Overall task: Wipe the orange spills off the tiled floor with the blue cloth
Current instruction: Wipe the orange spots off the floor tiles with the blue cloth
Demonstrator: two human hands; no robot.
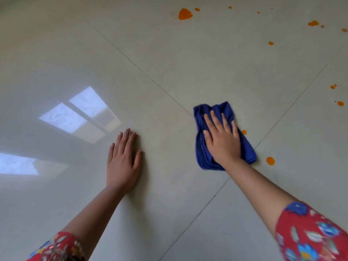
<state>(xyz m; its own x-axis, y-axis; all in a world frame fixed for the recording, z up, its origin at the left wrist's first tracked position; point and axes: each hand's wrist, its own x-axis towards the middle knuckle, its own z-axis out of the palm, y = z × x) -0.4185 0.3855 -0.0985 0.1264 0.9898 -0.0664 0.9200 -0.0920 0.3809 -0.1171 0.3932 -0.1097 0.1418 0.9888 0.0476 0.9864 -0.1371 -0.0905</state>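
A crumpled blue cloth lies on the pale tiled floor right of centre. My right hand presses flat on the cloth with fingers spread. My left hand rests palm down on the bare floor, holding nothing. Orange spills dot the floor: a small drop touches the cloth's right edge, a round one sits just to its right, a large blot lies far ahead, and several smaller spots scatter toward the upper right.
Dark grout lines cross near the cloth. Window light reflects on the glossy tiles at the left. Red floral sleeves show at the bottom corners.
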